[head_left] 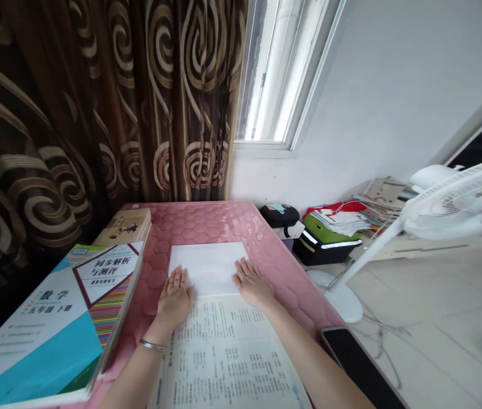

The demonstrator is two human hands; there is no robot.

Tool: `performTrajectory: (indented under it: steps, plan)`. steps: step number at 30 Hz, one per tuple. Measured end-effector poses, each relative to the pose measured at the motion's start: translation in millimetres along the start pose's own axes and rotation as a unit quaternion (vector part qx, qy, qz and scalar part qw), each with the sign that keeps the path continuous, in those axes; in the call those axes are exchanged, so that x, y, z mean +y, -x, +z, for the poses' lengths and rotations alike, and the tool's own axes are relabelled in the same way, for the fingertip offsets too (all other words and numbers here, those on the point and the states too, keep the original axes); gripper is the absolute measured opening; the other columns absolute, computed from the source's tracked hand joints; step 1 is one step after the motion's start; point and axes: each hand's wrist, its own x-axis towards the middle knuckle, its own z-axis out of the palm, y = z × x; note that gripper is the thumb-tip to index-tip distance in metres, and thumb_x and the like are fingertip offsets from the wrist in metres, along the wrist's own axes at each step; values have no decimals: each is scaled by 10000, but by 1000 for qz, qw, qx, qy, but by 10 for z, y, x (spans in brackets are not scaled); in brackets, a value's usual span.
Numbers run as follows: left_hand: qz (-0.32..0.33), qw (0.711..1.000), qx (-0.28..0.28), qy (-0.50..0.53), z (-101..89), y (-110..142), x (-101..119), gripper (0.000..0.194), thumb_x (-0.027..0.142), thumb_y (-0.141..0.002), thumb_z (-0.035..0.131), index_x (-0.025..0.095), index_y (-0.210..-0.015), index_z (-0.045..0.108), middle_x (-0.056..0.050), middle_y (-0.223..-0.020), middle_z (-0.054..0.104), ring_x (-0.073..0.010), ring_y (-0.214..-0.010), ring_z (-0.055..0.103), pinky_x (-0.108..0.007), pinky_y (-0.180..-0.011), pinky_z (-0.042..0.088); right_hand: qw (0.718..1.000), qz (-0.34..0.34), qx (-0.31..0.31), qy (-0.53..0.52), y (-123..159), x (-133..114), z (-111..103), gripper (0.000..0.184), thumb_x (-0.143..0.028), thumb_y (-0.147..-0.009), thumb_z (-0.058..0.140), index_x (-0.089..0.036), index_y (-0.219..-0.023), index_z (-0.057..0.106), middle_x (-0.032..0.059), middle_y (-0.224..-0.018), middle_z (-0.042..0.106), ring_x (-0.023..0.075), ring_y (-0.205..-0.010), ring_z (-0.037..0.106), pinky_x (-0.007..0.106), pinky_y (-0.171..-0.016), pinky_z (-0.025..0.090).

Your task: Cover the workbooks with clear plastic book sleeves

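Observation:
On the pink table lies a printed page (232,363) covered in columns of text, possibly part of an open book. A blank white sheet (210,264) adjoins its far edge. My left hand (175,296), with a silver bracelet at the wrist, rests flat at the left edge of the white sheet. Opposite it, my right hand (252,283) presses flat on the sheet's right edge, fingers stretched out. Neither hand grasps anything. Whether the white sheet is joined to the printed page I cannot tell.
Workbooks (53,324) are stacked along the left of the pink quilted tabletop (198,221). A dark phone-like slab (360,363) lies at the right edge. Beyond stand a white fan (377,244) and a black box (326,247) with papers on top. A patterned curtain (172,102) hangs behind.

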Motion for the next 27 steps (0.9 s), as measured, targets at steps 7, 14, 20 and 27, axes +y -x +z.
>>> performTrajectory:
  steps: [7,14,20,27]
  plan:
    - [-25,999,-22,-26,-111,-74,202,578,202,-940,241,-23,-1469,305,-225,-1560,202,-312,-1449,241,-525,-1179,170,1000,2,4,27,13,103,-47,638,-445,-993,180,-105,-1531,220,131,-1603,134,240,-1484,111,433,-1199,81]
    - [84,994,-48,43,-172,-501,499,616,266,-937,251,59,-1516,224,-135,-1603,127,-241,-1482,133,-447,-1194,151,999,-30,28,5,-178,-431,-44,562,-232,-949,294,-54,-1478,355,168,-1569,254,292,-1468,181,470,-1186,131]
    - [108,992,-36,55,-187,-882,362,602,265,-933,249,116,-1517,260,-92,-1602,184,-195,-1484,142,-405,-1201,121,992,-60,46,-99,-716,-849,-8,532,-176,-936,280,-109,-1450,404,114,-1531,379,201,-1436,284,406,-1174,193]
    - [81,995,-13,50,-89,-1059,264,618,323,-938,242,138,-1527,232,-89,-1598,208,-203,-1484,147,-451,-1201,88,993,-73,35,-91,-981,-863,-21,627,-443,-1005,155,-89,-1501,305,108,-1568,290,203,-1472,181,407,-1197,120]
